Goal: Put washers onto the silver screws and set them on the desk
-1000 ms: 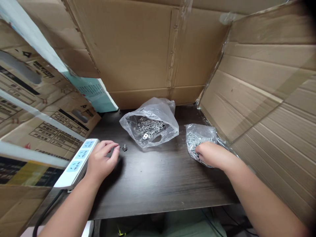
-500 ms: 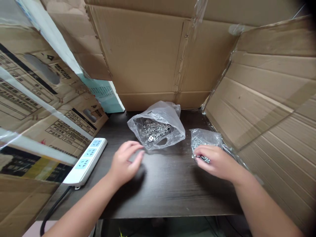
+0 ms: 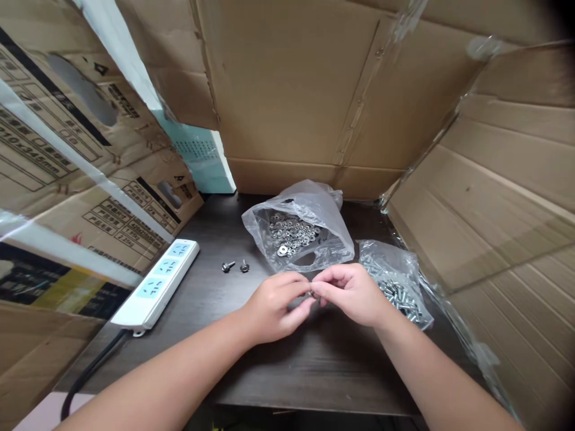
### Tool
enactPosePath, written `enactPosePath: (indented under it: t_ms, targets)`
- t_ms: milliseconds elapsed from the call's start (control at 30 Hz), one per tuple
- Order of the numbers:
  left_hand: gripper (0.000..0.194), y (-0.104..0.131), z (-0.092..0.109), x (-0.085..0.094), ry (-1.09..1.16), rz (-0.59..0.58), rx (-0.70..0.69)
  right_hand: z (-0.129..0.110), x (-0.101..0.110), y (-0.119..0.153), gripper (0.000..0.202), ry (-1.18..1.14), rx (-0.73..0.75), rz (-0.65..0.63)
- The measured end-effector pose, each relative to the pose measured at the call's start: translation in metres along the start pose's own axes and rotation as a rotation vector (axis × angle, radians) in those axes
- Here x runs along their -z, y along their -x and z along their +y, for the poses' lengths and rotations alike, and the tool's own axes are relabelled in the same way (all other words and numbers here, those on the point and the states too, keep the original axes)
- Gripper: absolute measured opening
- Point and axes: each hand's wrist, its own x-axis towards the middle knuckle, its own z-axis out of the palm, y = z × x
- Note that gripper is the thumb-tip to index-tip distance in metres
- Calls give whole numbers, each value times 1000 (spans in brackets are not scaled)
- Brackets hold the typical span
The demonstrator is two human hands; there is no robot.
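Observation:
My left hand (image 3: 281, 305) and my right hand (image 3: 353, 293) meet above the dark table, fingertips pinched together around a small metal piece (image 3: 311, 293) that they mostly hide. Behind them lies an open clear plastic bag (image 3: 321, 209) holding many metal washers (image 3: 294, 233). To the right of my right hand is a second plastic bag (image 3: 390, 257) with many silvery screws (image 3: 402, 299) in it. Two screws with washers on them, one (image 3: 227, 266) beside the other (image 3: 244, 266), rest on the table to the left of the washer bag.
A white power strip (image 3: 168, 281) with a black cable (image 3: 92, 368) lies at the left of the dark table (image 3: 287, 374). Cardboard walls stand at the left (image 3: 135, 197), back (image 3: 287, 90) and right (image 3: 503, 179). A light-blue block (image 3: 204, 158) is in the back left corner.
My right hand has left the screw bag and moved left to meet my left hand, which has moved right. The view has shifted, and two screws with washers now show on the table.

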Motion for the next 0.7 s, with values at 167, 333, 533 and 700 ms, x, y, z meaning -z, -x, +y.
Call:
enactPosePath:
  t_ms: [167,333,533,700]
  targets:
    - [16,-8,1,9,-16,142,160,-10,-9,-25,28,-9,48,8]
    - [11,-8,0,17,-166,286,199,-7,-13,-67,37,-32,6,65]
    - [11,-5,-7,16,-307,275,162,-7,-27,-112,17,985,51,-43]
    - [12,-6,-10,16,-364,277,124,-8,-42,-126,11,1127,-45,-148]
